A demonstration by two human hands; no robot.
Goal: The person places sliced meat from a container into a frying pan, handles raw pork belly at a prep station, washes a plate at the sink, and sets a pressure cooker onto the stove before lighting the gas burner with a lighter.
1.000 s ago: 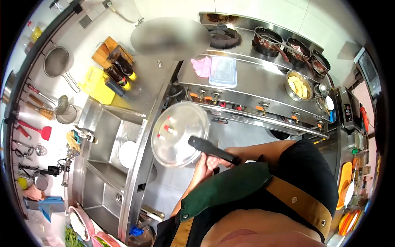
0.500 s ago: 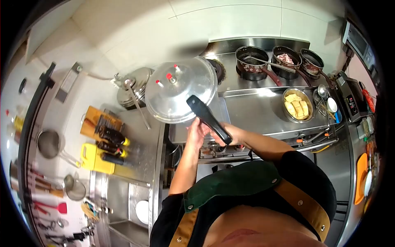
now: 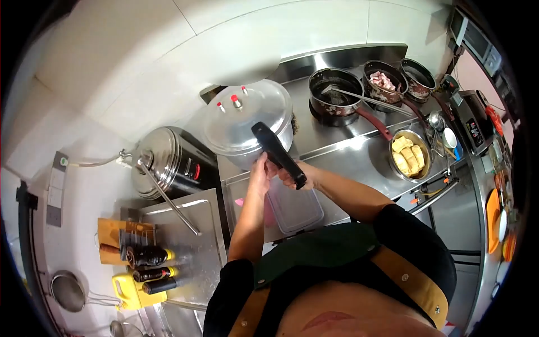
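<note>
A large silver pressure cooker (image 3: 247, 115) is at the left end of the stove, its lid on and several red-tipped valves on top. Its long black handle (image 3: 278, 154) points toward me. My left hand (image 3: 259, 178) is closed at the underside of the handle, close to the pot wall. Farther out along the handle, my right hand (image 3: 299, 175) is wrapped around it. Some fingers of both hands are hidden under the handle. Below my hands a clear plastic container (image 3: 296, 210) lies on the steel counter. Whether the cooker's base rests on the burner is hidden.
Right of the cooker stand three saucepans: one with a strainer (image 3: 336, 92), one with meat (image 3: 383, 81), and another (image 3: 418, 77). A steel bowl (image 3: 418, 174) holds yellow pieces. At left are a tall lidded pot (image 3: 168, 163), dark bottles (image 3: 149, 256) and a yellow jug (image 3: 135, 292).
The view has turned left. The cooker has shifted right over the left burner, covering more of it. The clear container beneath my hands now shows more fully. Both hands keep hold of the handle.
</note>
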